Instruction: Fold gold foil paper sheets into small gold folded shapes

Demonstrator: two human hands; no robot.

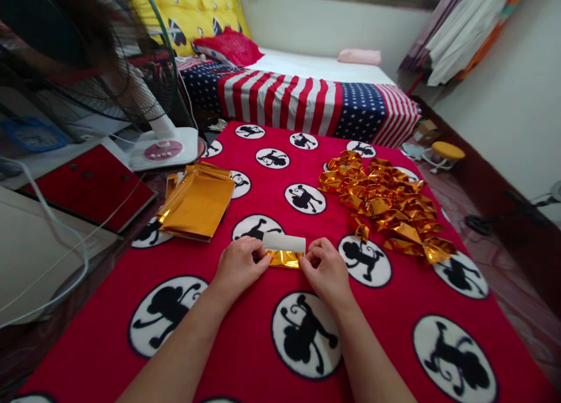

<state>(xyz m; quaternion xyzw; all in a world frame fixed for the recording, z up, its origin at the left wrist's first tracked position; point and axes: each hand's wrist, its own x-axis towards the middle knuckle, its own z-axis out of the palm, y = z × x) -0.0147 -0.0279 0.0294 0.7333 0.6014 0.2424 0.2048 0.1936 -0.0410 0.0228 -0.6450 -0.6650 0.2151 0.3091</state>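
A sheet of gold foil paper (284, 259) lies partly folded on the red cloth, its white back showing along the far side. My left hand (242, 264) pinches its left end between thumb and fingers. At the right end, my right hand (325, 268) pinches it the same way. Further left rests a stack of flat gold foil sheets (199, 203), partly covered by clear wrapping. To the right sits a pile of folded gold foil pieces (381, 198), with a single folded piece (359, 226) at its near left edge.
The red cloth with monkey prints (245, 344) covers the table. A standing fan (164, 149) is at the left, near a red board (94, 184) and white cables (52, 216). Beyond the table is a bed (284, 99); a yellow stool (447, 150) stands at the right.
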